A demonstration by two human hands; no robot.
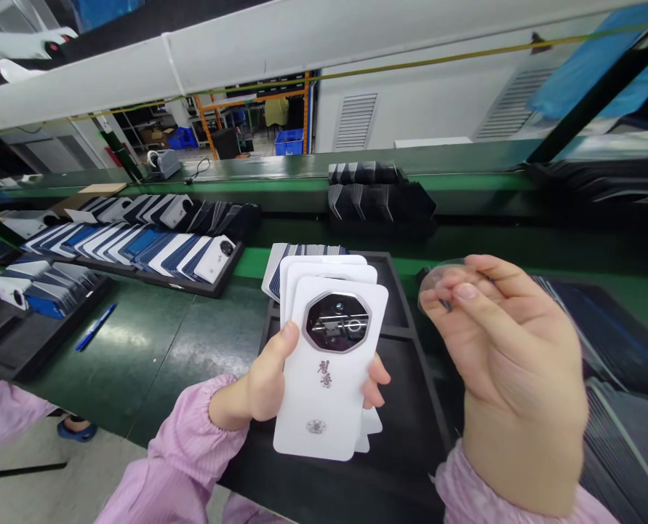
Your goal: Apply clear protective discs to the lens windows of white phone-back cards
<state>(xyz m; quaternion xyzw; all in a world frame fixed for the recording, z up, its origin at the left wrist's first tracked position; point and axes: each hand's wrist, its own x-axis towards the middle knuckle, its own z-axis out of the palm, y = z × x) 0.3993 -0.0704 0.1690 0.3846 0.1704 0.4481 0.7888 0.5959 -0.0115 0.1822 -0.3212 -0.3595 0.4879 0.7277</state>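
Note:
My left hand (266, 371) is closed round a small fanned stack of white phone back covers (324, 407), thumb on the left edge and fingertips showing on the right. The front cover has a dark, shiny octagonal camera window (338, 322) with a silver rim, dark lettering below it and a round mark near the bottom. To the right, my right hand (512, 349) pinches a clear, rounded piece of film (438, 280) between thumb and fingers, apart from the covers. Beneath the covers lies a black compartment tray (403, 378), with a row of white and blue covers (277, 266) at its far end.
Left, a black tray (214, 287) holds rows of blue and white covers, and another tray (1, 364) stands nearer. A blue pen (95, 327) lies on the green bench (154, 349). Dark stacked panels (629, 437) are at right. A co-worker's pink sleeve (7, 415) shows at left.

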